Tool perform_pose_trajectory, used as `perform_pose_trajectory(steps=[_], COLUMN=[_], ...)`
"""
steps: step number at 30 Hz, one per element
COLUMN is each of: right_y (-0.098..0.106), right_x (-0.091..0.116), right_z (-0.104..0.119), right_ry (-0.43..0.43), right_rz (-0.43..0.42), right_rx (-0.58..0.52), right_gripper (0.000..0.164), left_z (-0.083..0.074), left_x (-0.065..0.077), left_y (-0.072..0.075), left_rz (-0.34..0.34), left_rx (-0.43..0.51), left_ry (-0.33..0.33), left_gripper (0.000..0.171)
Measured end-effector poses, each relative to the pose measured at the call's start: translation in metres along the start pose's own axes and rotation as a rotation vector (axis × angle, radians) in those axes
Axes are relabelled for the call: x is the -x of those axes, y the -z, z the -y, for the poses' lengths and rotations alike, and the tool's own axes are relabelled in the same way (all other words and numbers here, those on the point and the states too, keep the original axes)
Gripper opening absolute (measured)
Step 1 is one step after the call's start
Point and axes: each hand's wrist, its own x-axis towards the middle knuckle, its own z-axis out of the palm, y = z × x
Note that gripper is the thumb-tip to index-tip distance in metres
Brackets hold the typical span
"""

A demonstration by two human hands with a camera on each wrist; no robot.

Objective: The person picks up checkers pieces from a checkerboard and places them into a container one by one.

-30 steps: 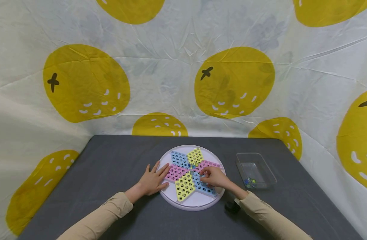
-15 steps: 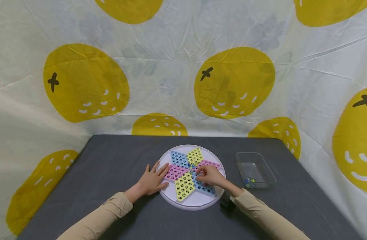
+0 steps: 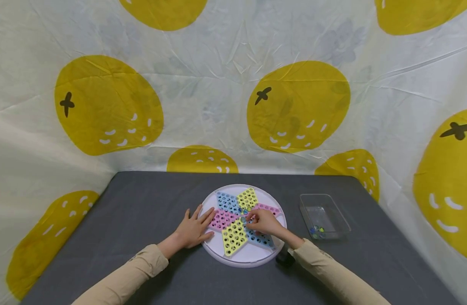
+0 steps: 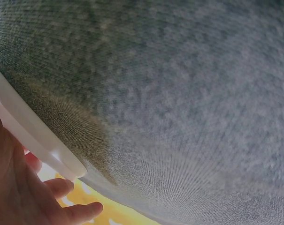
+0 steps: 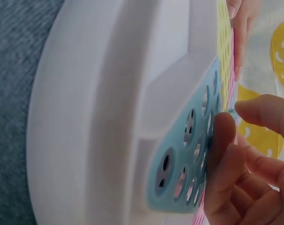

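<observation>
A round white Chinese checkers board (image 3: 252,259) lies on the table, its star made of yellow, pink and blue perforated points. Several glass marbles (image 3: 244,210) sit around its centre. My left hand (image 3: 192,231) rests with spread fingers on the board's left rim; the left wrist view shows its fingers under the white edge. Over the blue point nearest me on the right, my right hand (image 3: 265,222) is bent low, covering part of that point. Thumb and index finger pinch a clear bluish marble (image 5: 232,114) in the right wrist view.
To the right of the board stands a clear rectangular container (image 3: 342,224) with several marbles (image 3: 317,231) at its near end. A dark grey cloth (image 3: 161,199) covers the table. Behind it hangs a white curtain (image 3: 207,93) with yellow fruit prints.
My right hand has shifted left and slightly up across the blue point, closer to the board's centre. The left hand has kept its place on the rim.
</observation>
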Motion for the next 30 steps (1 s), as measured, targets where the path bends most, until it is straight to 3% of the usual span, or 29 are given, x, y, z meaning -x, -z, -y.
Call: perform_pose_trajectory(steps=[6, 16, 30], right_y=[-0.002, -0.005, -0.007], right_x=[-0.004, -0.01, -0.013], right_z=[-0.001, -0.001, 0.002], right_ry=[-0.011, 0.05, 0.044], right_rz=[-0.016, -0.028, -0.039], right_rx=[-0.002, 0.009, 0.023], right_gripper=[0.019, 0.02, 0.017], left_z=[0.0, 0.0, 0.0], left_x=[0.0, 0.0, 0.0], left_y=[0.0, -0.003, -0.001], left_rz=[-0.002, -0.024, -0.018], left_rx=[-0.005, 0.006, -0.015], left_ry=[0.0, -0.001, 0.005], left_gripper=[0.063, 0.063, 0.063])
